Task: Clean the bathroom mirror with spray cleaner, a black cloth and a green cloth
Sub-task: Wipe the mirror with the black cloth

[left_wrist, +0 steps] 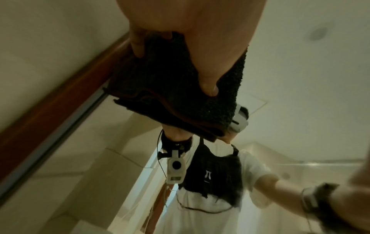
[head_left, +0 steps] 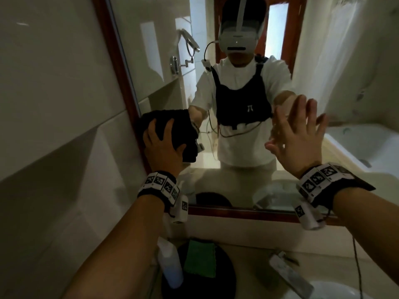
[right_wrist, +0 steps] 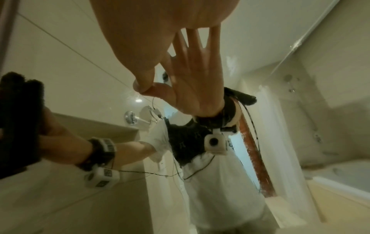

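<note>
My left hand (head_left: 162,145) presses a folded black cloth (head_left: 181,130) flat against the mirror (head_left: 164,61), low down by its wooden frame (head_left: 112,50). In the left wrist view the thumb (left_wrist: 208,85) lies on the black cloth (left_wrist: 174,88). My right hand (head_left: 300,134) is spread open on the glass further right and holds nothing; its thumb (right_wrist: 140,85) meets its own reflection. On the counter below, a green cloth (head_left: 200,258) lies on a dark round object (head_left: 226,279). A translucent spray bottle (head_left: 169,264) stands just left of it.
A tiled wall (head_left: 54,104) runs along the left, close to the mirror frame. A metal tap (head_left: 289,275) and a pale basin rim (head_left: 330,290) sit at the lower right of the counter. The mirror reflects a person, a bathtub and a wall-mounted shaving mirror.
</note>
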Action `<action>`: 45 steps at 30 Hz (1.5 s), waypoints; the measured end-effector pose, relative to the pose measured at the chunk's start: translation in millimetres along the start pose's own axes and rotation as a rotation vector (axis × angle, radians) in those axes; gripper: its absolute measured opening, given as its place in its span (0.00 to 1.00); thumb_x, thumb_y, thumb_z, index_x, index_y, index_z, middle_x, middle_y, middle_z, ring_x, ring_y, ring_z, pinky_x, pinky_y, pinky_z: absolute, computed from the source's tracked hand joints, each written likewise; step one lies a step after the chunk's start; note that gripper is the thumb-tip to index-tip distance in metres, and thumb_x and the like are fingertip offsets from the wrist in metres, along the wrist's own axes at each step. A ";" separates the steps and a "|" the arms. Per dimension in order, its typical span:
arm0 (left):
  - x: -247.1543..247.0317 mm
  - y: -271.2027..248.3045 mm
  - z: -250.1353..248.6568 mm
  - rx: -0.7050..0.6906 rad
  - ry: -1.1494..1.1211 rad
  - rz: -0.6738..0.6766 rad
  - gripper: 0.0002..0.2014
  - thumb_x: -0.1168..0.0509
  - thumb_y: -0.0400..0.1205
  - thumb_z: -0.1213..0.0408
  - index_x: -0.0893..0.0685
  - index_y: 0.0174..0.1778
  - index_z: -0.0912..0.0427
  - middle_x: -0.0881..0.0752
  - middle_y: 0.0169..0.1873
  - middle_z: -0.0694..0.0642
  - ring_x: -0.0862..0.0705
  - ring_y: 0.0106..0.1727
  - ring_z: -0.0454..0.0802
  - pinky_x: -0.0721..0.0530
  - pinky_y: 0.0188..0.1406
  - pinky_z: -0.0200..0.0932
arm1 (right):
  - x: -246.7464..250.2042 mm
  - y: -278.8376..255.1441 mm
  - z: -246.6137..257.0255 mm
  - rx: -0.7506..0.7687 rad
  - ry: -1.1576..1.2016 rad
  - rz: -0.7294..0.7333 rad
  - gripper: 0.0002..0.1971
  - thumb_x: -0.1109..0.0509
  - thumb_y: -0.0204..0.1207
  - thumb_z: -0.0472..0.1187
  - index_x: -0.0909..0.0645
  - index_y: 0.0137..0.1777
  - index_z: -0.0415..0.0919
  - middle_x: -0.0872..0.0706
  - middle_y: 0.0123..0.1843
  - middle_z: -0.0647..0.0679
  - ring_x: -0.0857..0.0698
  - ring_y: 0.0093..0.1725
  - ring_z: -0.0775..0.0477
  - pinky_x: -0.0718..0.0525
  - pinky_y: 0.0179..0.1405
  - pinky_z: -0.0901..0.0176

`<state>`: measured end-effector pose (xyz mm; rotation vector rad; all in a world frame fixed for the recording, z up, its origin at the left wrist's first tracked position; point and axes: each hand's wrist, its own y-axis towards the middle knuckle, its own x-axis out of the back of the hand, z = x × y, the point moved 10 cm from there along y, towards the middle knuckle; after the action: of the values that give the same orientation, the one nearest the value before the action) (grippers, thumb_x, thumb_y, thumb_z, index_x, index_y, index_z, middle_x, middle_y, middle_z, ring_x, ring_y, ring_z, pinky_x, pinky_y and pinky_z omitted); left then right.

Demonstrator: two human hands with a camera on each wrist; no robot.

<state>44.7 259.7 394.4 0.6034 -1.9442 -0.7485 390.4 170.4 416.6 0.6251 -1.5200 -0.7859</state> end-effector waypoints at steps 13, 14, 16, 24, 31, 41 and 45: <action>7.0 11.2 -7.2 -0.033 -0.031 -0.037 0.41 0.21 0.72 0.56 0.31 0.81 0.48 0.39 0.82 0.66 0.39 0.80 0.72 0.27 0.70 0.71 | -9.5 -5.1 0.4 0.016 -0.020 -0.035 0.51 0.27 0.71 0.63 0.51 0.88 0.52 0.59 0.88 0.34 0.61 0.86 0.30 0.58 0.79 0.19; 8.9 15.3 -9.3 -0.025 -0.032 -0.036 0.41 0.22 0.73 0.56 0.33 0.82 0.47 0.40 0.83 0.65 0.40 0.80 0.71 0.27 0.70 0.72 | -10.4 -5.5 0.4 0.021 -0.027 -0.030 0.51 0.27 0.71 0.63 0.51 0.88 0.52 0.59 0.88 0.34 0.61 0.86 0.30 0.57 0.78 0.19; 13.8 22.7 -15.8 -0.015 -0.039 -0.037 0.42 0.23 0.74 0.56 0.35 0.82 0.45 0.43 0.84 0.63 0.43 0.82 0.69 0.27 0.70 0.74 | -9.3 -5.5 -0.2 0.026 -0.025 -0.030 0.51 0.28 0.72 0.64 0.51 0.88 0.52 0.60 0.88 0.35 0.61 0.86 0.30 0.56 0.78 0.19; 39.5 46.6 -42.2 0.034 -0.054 -0.054 0.41 0.24 0.76 0.55 0.38 0.83 0.41 0.45 0.85 0.60 0.45 0.84 0.65 0.26 0.67 0.76 | 19.1 -5.1 -8.4 0.086 -0.004 -0.041 0.41 0.28 0.74 0.58 0.40 0.86 0.54 0.47 0.88 0.41 0.44 0.85 0.35 0.38 0.76 0.30; 71.9 86.4 -101.6 0.008 -0.058 -0.077 0.41 0.26 0.77 0.52 0.39 0.85 0.43 0.45 0.85 0.62 0.43 0.82 0.69 0.30 0.71 0.75 | 94.4 49.7 -66.0 0.016 0.075 -0.136 0.39 0.29 0.77 0.56 0.41 0.86 0.55 0.40 0.84 0.41 0.35 0.78 0.35 0.33 0.74 0.38; 75.5 95.2 -219.0 -0.115 -0.014 -0.022 0.41 0.29 0.79 0.47 0.44 0.85 0.37 0.50 0.85 0.60 0.47 0.82 0.70 0.32 0.69 0.80 | 103.1 74.6 -103.8 0.020 -0.083 -0.060 0.42 0.30 0.74 0.60 0.44 0.86 0.55 0.51 0.88 0.40 0.49 0.86 0.34 0.42 0.79 0.27; 63.5 80.0 -286.2 -0.205 0.000 -0.030 0.42 0.28 0.77 0.47 0.43 0.84 0.35 0.48 0.84 0.58 0.46 0.81 0.70 0.31 0.68 0.80 | 111.1 74.6 -105.6 0.050 -0.047 -0.080 0.36 0.30 0.76 0.52 0.38 0.83 0.53 0.45 0.87 0.40 0.43 0.84 0.35 0.40 0.78 0.32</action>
<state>263.2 199.7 596.9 0.5081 -1.8333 -0.9526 488.5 118.2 545.9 0.7128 -1.5690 -0.8305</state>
